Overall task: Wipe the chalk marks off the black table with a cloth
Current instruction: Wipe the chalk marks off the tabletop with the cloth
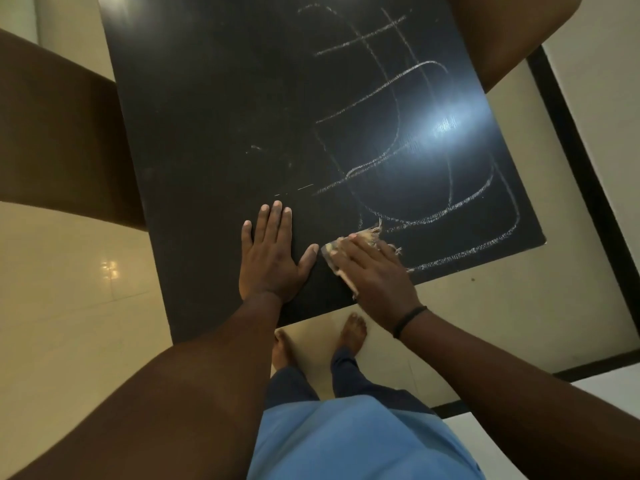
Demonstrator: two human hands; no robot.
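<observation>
The cloth lies flat on the black bench near the near edge, right of centre. The right hand covers most of it, palm down, fingers fairly straight and pressing; frayed threads show past the fingertips and a pale strip of cloth shows along the thumb side. The left hand lies just beside the cloth on its left, flat on the bench, fingers straight and spread, holding nothing; its thumb tip comes close to the cloth edge.

Chalk marks fill the right half of the bench, from the far edge to the near right corner: long curved loops and crossing straight strokes. The nearest strokes begin at the cloth's far side and run toward the right edge. The left half of the bench shows only faint smears. No mark forms readable writing. A bright light reflection sits on the right part of the bench.

A brown seat adjoins the left edge; another brown seat overlaps the far right corner. Pale floor lies beyond the near and right edges. The person's bare feet stand at the near edge. A dark band circles the right wrist.
</observation>
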